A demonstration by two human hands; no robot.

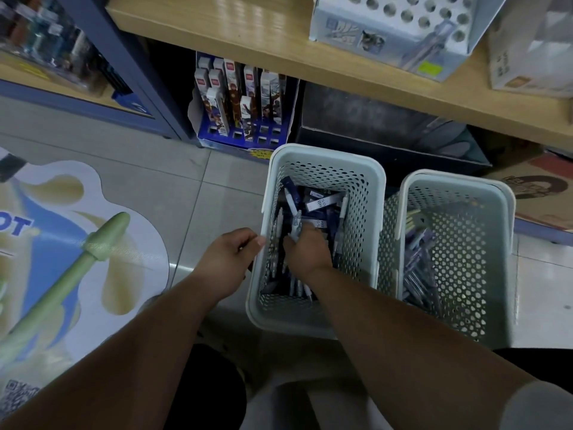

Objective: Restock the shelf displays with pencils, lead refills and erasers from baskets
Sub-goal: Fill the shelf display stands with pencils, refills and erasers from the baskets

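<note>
Two pale green perforated baskets stand on the floor. The left basket (322, 162) holds several mechanical pencils and lead refill boxes (321, 201). My right hand (305, 252) is down inside it, fingers curled round a bunch of pencils (296, 226). My left hand (231, 259) grips that basket's left rim. The right basket (459, 184) holds several bluish pencils (418, 268). On the wooden shelf (248, 35) above stands a white display stand with round holes (400, 23).
A blue display box of boxed pens (245, 100) sits under the shelf, beside a dark box (378, 128). A cardboard carton (539, 187) lies at the right. A large floor sticker (71, 243) covers the tiles on the left. A glass cabinet (62, 54) stands far left.
</note>
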